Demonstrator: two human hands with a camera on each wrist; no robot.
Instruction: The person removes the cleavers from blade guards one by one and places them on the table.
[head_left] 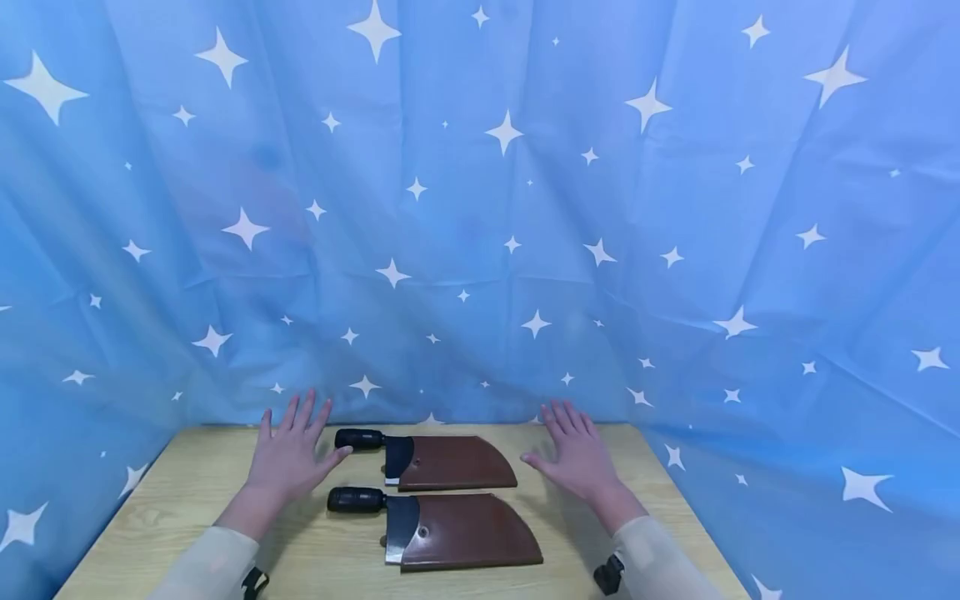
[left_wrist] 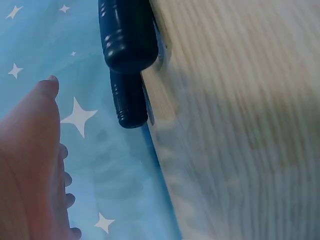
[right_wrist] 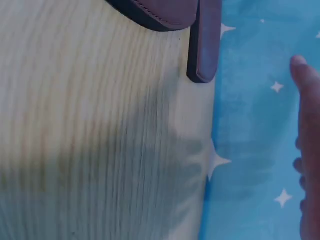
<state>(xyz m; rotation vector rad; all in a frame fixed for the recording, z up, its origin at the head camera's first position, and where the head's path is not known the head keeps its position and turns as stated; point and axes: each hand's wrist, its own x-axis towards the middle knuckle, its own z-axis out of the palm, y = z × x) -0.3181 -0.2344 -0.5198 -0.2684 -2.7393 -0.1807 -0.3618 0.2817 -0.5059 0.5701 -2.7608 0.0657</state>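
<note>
Two cleavers with black handles lie side by side on the wooden table, their blades in brown leather sheaths. The far cleaver (head_left: 457, 462) is close to the back edge; the near cleaver (head_left: 471, 532) lies in front of it. Both handles point left. My left hand (head_left: 288, 458) is spread over the table just left of the handles, thumb toward them, holding nothing. To the right of the sheaths my right hand (head_left: 576, 462) stretches out with straight fingers, also holding nothing. The left wrist view shows the ends of both handles (left_wrist: 129, 40) beside my thumb.
A pale wooden table (head_left: 172, 508) bears the cleavers. Behind it and along both sides hangs a blue curtain (head_left: 465, 208) with white stars. Dark straps (head_left: 609, 575) show at both wrists, below light sleeves.
</note>
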